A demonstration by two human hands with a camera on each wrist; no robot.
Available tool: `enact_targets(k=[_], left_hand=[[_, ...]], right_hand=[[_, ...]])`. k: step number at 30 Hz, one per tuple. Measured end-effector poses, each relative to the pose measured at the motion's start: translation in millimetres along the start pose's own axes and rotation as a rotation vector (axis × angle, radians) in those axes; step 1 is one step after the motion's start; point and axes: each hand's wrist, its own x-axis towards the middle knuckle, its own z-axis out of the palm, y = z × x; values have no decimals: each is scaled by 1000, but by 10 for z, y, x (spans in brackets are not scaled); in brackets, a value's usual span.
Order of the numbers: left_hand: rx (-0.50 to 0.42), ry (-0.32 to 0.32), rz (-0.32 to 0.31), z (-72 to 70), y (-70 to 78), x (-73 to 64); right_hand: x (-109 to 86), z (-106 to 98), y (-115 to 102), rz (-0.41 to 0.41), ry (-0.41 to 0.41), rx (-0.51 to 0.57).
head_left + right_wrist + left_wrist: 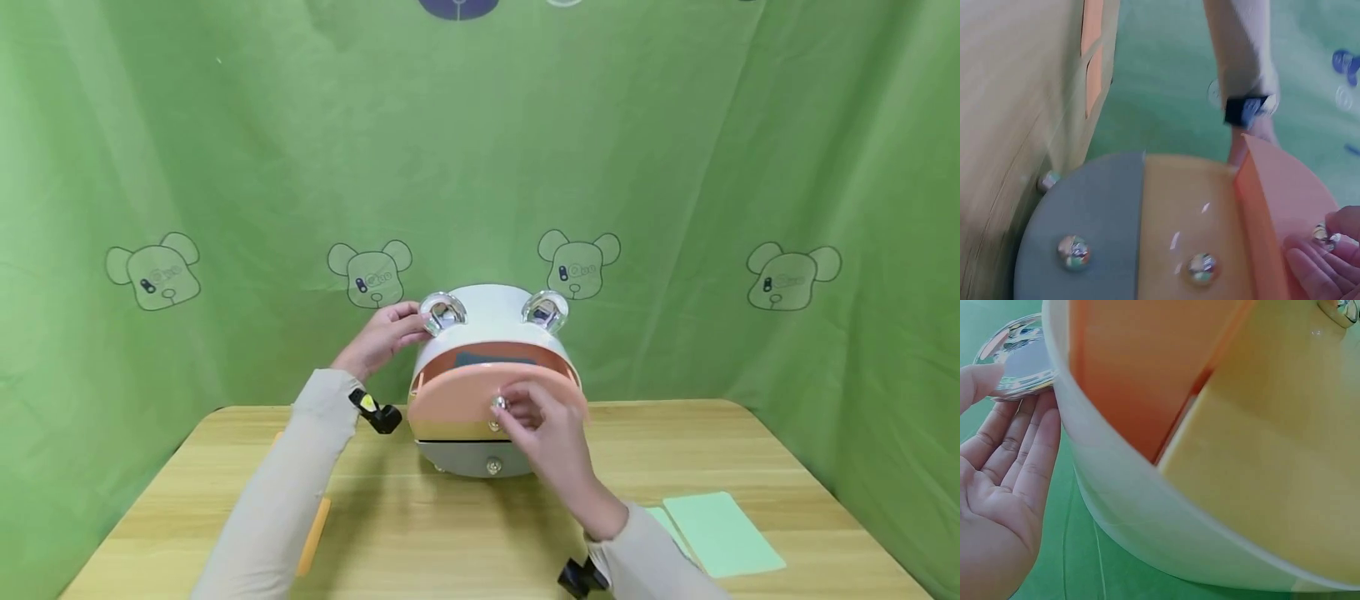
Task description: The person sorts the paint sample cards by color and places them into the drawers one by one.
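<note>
A small white drawer cabinet (491, 312) with silver ears stands on the table. My left hand (386, 332) pinches its left silver ear (1019, 359), thumb in front and fingers behind. With thumb and fingers, my right hand (553, 442) pinches the silver knob (498, 403) of the pink top drawer (452, 396). That drawer is pulled partly out, and something blue-grey (480, 359) shows inside; its kind is unclear. Below sit a yellow drawer (1175, 206) and a grey drawer (1100, 212), both pushed in, each with a silver knob.
Light green sheets (723, 533) lie on the wooden table (420, 542) at the right. Orange pieces (313, 537) lie at the left, partly behind my left forearm. A green cloth (480, 167) with bear prints hangs behind and around the table.
</note>
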Motion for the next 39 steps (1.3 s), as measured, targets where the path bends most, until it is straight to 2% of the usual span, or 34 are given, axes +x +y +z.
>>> enact_targets(k=[6, 14, 18, 25, 29, 35, 39], left_hand=[[4, 0, 6, 12, -5, 5], [-8, 13, 8, 4, 6, 13], [-10, 13, 0, 3, -8, 13], [-26, 10, 8, 4, -13, 9], [-22, 5, 0, -5, -8, 4], [-7, -1, -6, -10, -8, 1], [-7, 6, -16, -16, -25, 5]], right_hand=[[184, 86, 182, 98, 1, -16], [254, 114, 283, 141, 3, 64], [116, 121, 314, 179, 13, 65], [-257, 279, 479, 290, -17, -49], [-309, 390, 537, 269, 37, -37], [-316, 467, 588, 150, 138, -47], [-334, 475, 624, 117, 158, -21]])
